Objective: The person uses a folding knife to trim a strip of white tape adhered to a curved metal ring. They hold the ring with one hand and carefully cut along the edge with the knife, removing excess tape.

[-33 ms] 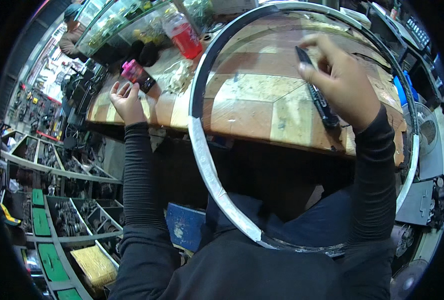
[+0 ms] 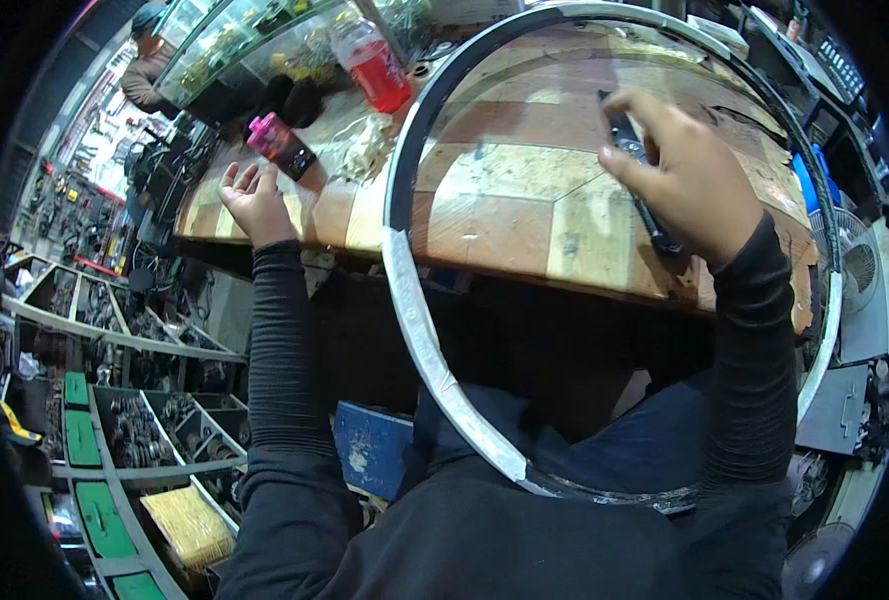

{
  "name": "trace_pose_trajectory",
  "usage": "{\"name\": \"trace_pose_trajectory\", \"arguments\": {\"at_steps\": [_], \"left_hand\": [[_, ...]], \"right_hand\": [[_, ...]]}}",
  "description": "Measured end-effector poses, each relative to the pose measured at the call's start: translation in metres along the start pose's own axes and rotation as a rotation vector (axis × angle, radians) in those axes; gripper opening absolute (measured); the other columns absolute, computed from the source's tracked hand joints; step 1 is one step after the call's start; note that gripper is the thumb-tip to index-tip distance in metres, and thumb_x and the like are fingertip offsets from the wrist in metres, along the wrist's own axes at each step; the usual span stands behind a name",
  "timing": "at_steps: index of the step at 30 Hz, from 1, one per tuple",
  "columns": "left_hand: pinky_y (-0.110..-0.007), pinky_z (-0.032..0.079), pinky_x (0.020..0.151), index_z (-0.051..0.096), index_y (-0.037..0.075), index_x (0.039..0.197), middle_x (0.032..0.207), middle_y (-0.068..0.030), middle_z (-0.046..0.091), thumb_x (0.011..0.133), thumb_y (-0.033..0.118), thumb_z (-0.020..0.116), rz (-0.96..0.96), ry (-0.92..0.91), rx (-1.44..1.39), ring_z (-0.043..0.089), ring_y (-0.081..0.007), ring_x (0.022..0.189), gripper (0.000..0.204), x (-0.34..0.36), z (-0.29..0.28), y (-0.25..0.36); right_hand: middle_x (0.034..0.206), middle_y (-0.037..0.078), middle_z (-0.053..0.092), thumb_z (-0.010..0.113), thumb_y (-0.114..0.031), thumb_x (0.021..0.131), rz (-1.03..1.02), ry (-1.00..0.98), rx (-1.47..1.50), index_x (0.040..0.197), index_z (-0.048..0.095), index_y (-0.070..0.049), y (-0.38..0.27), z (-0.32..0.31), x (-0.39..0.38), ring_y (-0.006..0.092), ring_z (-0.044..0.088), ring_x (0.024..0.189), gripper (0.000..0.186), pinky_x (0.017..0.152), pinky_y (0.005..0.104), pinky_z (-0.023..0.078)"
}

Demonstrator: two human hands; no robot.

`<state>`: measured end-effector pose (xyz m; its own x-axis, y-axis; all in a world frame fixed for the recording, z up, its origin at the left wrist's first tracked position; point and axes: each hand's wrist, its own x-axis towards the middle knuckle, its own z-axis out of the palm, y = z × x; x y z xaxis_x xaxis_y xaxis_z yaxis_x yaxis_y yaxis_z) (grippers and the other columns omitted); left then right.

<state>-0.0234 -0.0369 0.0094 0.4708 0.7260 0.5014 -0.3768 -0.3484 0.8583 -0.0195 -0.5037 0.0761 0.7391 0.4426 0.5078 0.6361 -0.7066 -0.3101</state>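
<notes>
A large wheel rim (image 2: 416, 318) leans between my lap and the workbench, its ring partly black and partly whitish silver. Palm up, my left hand (image 2: 258, 207) is left of the rim with its fingers loosely bent and nothing visible in them. Just beyond it lies a dark bottle with a pink cap (image 2: 281, 147). My right hand (image 2: 686, 170) hovers over the bench inside the ring, thumb and forefinger apart. A long black tool (image 2: 656, 228) shows below and between those fingers. My hand covers part of it, and its exact kind is unclear.
The wooden workbench (image 2: 494, 240) has a crumpled pale cloth (image 2: 367, 148) and a bottle of red liquid (image 2: 376, 75). Parts bins (image 2: 154, 440) stand at the left, a fan (image 2: 849, 260) at the right. A person (image 2: 147, 60) is at the far left.
My right forefinger has dropped slightly, and more of the black tool shows between finger and thumb. The whole view has shifted a little. My left hand keeps its pose.
</notes>
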Motion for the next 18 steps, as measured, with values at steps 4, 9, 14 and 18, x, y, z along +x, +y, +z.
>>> {"name": "trace_pose_trajectory", "arguments": {"at_steps": [4,9,14,18], "left_hand": [[-0.032,0.046,0.089,0.043,0.000,0.126,0.118,-0.0130,0.053,0.086,-0.004,0.062,0.193,0.202,0.111,0.055,-0.0191,0.099,0.044,-0.033,-0.017,0.016],[-0.025,0.052,0.074,0.048,0.001,0.125,0.113,-0.0096,0.058,0.090,0.001,0.059,0.209,-0.268,-0.014,0.060,-0.0140,0.093,0.036,-0.155,-0.009,0.052],[-0.025,0.048,0.083,0.044,0.005,0.132,0.114,-0.0068,0.057,0.095,0.008,0.052,-0.200,-0.407,-0.247,0.056,-0.0114,0.096,0.038,-0.208,0.005,0.080],[-0.026,0.051,0.077,0.037,0.006,0.137,0.113,-0.0095,0.057,0.101,0.020,0.047,-0.353,-0.402,-0.309,0.060,-0.0134,0.089,0.040,-0.219,-0.003,0.079]], "right_hand": [[0.100,0.020,0.065,0.068,-0.033,0.087,0.061,-0.157,-0.174,0.124,0.056,-0.010,-0.012,0.009,-0.015,0.0406,0.066,0.091,0.045,0.077,0.0474,0.052],[0.109,0.023,0.059,0.069,-0.014,0.084,0.014,-0.129,-0.154,0.126,0.054,-0.010,0.009,0.019,-0.019,0.0432,0.063,0.094,0.044,0.079,0.0492,0.052],[0.113,0.022,0.059,0.070,-0.008,0.080,-0.101,-0.091,0.021,0.129,0.053,-0.008,0.051,0.015,-0.019,0.0412,0.058,0.105,0.051,0.087,0.0445,0.047],[0.112,0.020,0.058,0.069,-0.011,0.082,-0.077,-0.113,0.092,0.129,0.052,-0.008,0.063,0.017,-0.010,0.0382,0.057,0.103,0.050,0.084,0.0420,0.047]]}}
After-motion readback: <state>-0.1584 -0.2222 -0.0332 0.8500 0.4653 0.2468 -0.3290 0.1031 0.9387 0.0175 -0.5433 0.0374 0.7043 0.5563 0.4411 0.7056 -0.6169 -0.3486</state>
